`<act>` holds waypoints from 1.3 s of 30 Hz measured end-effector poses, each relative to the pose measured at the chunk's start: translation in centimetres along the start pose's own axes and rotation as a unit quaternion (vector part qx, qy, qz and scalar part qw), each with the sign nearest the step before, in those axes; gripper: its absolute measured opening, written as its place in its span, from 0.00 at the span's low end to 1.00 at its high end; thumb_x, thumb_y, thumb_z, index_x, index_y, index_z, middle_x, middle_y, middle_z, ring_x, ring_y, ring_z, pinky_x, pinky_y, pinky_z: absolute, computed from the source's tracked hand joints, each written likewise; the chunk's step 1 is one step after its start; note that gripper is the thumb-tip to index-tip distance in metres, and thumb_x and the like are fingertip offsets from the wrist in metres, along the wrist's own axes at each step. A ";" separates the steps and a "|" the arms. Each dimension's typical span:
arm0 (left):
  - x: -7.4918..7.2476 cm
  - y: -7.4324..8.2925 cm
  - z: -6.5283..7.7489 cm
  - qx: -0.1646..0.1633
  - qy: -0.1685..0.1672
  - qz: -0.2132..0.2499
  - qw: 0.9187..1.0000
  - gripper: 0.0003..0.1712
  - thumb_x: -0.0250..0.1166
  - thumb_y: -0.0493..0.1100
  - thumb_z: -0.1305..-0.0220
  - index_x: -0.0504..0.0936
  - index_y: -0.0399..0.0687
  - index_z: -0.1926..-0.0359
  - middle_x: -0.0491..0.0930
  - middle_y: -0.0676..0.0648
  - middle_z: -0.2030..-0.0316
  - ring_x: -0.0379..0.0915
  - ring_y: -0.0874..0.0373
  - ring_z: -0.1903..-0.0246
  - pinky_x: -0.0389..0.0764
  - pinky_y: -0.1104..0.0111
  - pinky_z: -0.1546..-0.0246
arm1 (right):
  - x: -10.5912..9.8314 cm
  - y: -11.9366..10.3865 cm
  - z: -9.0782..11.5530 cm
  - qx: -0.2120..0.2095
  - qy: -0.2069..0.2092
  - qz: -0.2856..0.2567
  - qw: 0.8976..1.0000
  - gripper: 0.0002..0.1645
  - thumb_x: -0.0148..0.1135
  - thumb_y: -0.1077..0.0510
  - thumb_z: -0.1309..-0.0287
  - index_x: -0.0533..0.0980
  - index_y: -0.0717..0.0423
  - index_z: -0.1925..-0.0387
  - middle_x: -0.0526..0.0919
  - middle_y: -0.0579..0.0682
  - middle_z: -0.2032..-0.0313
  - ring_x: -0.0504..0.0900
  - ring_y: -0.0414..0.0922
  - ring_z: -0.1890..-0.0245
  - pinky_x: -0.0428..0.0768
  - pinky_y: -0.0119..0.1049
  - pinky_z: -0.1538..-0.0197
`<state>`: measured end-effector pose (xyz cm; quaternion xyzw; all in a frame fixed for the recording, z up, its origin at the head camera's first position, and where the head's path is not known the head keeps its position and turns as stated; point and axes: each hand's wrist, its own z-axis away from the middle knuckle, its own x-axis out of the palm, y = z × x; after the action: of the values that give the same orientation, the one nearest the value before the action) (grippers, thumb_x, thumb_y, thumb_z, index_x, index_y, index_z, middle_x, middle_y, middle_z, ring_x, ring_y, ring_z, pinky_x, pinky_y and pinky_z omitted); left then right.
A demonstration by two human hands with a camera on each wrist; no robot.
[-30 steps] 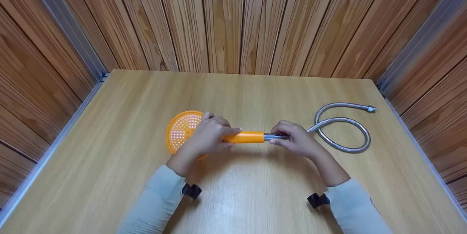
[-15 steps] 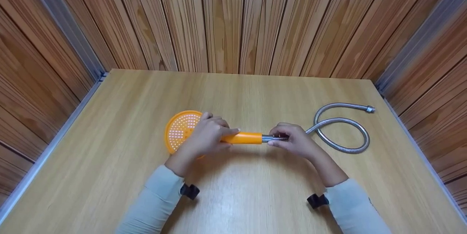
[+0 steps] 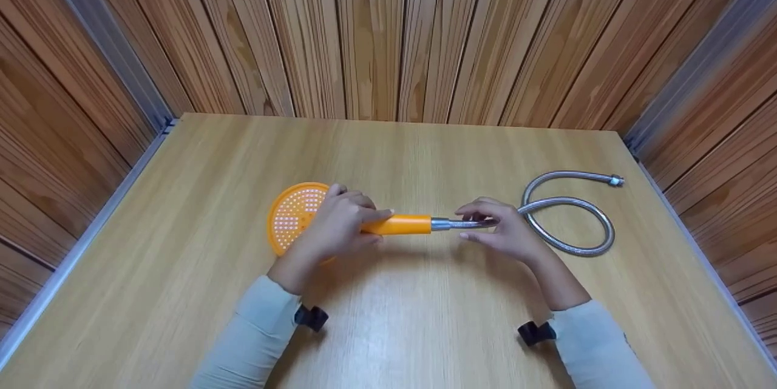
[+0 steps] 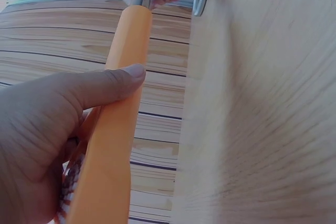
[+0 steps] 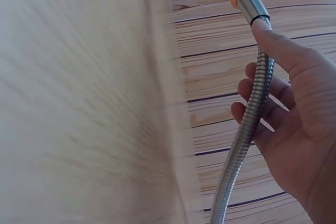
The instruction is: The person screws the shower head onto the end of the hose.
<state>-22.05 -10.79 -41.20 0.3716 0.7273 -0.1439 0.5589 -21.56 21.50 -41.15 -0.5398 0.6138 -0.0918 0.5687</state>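
Observation:
My left hand [image 3: 343, 222] grips the orange handle [image 3: 400, 224] of a shower head [image 3: 290, 219] with a round, perforated face. In the left wrist view my thumb [image 4: 118, 83] lies along the handle [image 4: 123, 129]. A metal connector nut [image 3: 440, 224] sits at the handle's end, joined to a braided metal shower hose [image 3: 576, 250]. Around the hose just behind the nut, my right hand [image 3: 501, 228] has its fingers parted. The right wrist view shows the hose [image 5: 254, 98] running between the thumb and the loosely bent fingers, just below the nut [image 5: 252, 6].
The hose makes one loop on the wooden table [image 3: 394, 328] at the right, and its far end fitting [image 3: 617, 181] points right. Wood-plank walls [image 3: 370, 37] and metal corner rails [image 3: 115, 37] enclose the table. Each sleeve carries a black wrist camera [image 3: 311, 318].
My right hand has loosened its pinch at the nut and slid slightly right, uncovering the nut and hose. The shower head has shifted slightly left in my left hand.

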 end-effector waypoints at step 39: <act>3.4 -2.8 -0.2 -0.076 -0.048 0.053 0.995 0.27 0.74 0.53 0.45 0.82 0.56 0.44 0.85 0.51 0.57 0.73 0.56 0.57 0.57 0.58 0.49 | -0.3 3.1 -0.9 0.173 -0.036 -0.044 0.983 0.11 0.66 0.66 0.41 0.84 0.60 0.56 0.83 0.52 0.61 0.74 0.50 0.60 0.71 0.36 0.58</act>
<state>-24.48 -11.30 -44.86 0.3584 0.6876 -0.0766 0.6268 -24.03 22.52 -42.93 -0.4624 0.5438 -0.2020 0.6705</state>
